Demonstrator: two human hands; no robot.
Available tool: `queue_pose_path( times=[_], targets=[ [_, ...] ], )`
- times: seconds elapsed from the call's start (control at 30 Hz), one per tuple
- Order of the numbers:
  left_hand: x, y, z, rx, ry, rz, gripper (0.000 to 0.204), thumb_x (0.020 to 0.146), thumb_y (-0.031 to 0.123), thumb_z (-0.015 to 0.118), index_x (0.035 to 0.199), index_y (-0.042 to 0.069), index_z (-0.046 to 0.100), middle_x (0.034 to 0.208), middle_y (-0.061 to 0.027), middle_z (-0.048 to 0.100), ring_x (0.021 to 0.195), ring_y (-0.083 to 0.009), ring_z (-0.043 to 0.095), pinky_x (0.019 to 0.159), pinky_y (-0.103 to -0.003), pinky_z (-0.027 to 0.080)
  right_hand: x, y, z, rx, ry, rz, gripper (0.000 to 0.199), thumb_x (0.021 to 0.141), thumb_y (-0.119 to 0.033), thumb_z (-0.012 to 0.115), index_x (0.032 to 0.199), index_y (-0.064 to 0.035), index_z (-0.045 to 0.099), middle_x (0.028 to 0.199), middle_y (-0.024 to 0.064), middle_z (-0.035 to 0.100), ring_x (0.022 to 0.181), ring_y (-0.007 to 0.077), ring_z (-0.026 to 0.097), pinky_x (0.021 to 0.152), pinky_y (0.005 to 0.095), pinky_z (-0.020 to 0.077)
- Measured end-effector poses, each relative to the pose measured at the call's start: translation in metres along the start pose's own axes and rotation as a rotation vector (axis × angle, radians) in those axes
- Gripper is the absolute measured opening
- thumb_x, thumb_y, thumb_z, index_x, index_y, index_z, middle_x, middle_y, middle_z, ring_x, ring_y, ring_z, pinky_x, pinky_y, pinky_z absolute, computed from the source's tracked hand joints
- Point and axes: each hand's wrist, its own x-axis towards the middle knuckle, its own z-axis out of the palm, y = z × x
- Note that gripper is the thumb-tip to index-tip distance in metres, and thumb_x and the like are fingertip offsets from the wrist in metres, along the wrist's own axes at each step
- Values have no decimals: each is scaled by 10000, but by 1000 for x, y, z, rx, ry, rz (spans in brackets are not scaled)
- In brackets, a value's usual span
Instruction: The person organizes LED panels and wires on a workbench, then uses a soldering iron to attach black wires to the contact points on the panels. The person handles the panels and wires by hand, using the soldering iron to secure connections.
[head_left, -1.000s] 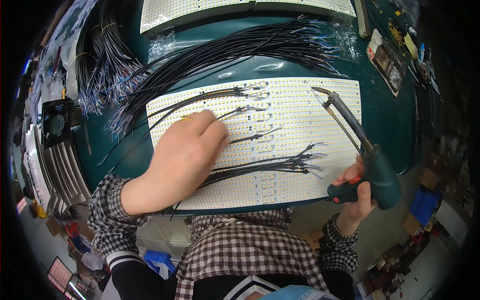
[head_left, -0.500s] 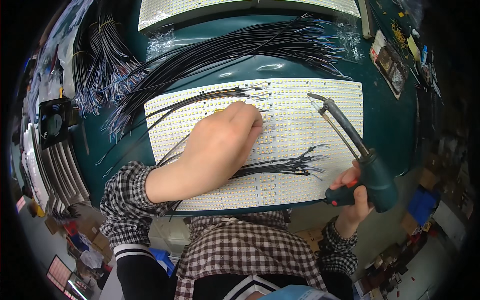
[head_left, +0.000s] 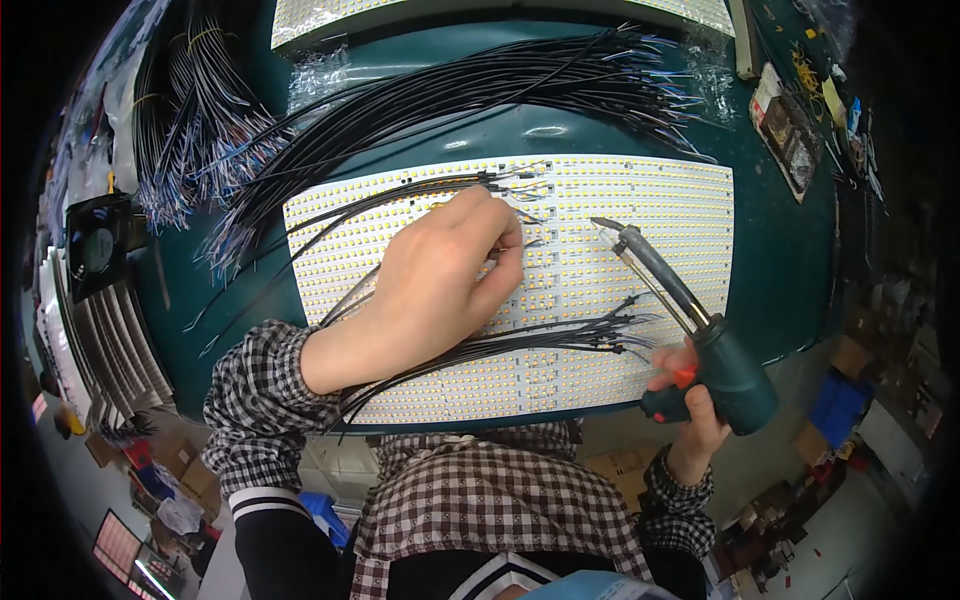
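Observation:
A white LED board (head_left: 640,240) with rows of small yellow chips lies in front of me. My left hand (head_left: 440,262) is over its middle, fingers pinched on a thin black cable whose stripped wire ends point right, toward the pads along the middle seam. In my right hand (head_left: 700,415) is a green soldering gun (head_left: 735,375), its tip above the board, right of the seam and apart from the wires. Some black cables (head_left: 400,190) run to the seam near the top edge. A loose bunch of cables (head_left: 560,333) lies across the lower part, beside my left wrist.
Behind the board lies a large bundle of black cables (head_left: 430,90). More tied cables (head_left: 195,110) are at the far left, above a small black fan (head_left: 100,245). A stack of boards (head_left: 390,25) stands at the back. A worn solder block (head_left: 790,135) lies at the right.
The soldering gun has moved left and slightly down, its tip nearer the seam. My left hand has turned a little and its thumb has shifted, showing a gap between thumb and fingers.

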Motion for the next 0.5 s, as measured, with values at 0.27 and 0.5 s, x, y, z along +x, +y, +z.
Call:
queue_pose_path(
  times=[0.27, 0.5],
  targets=[
    [1, 0, 0, -51, 23, -18, 132, 715, -10, 657, 791, 33, 559, 747, -95, 567, 673, -253, 610, 578, -336, 481, -4, 1, 1, 47, -39, 56, 560, 840, -309, 660, 1147, 136, 512, 829, 125, 620, 675, 242, 628, 598, 337, 530],
    [0, 0, 2, -24, 38, 0, 141, 711, 2, 660, 792, 45, 554, 733, -86, 557, 652, -254, 595, 560, -340, 468, -5, 3, 1, 51, -87, 84, 543, 837, -288, 660, 1139, 138, 510, 817, 136, 615, 669, 233, 629, 608, 342, 537]
  ],
)
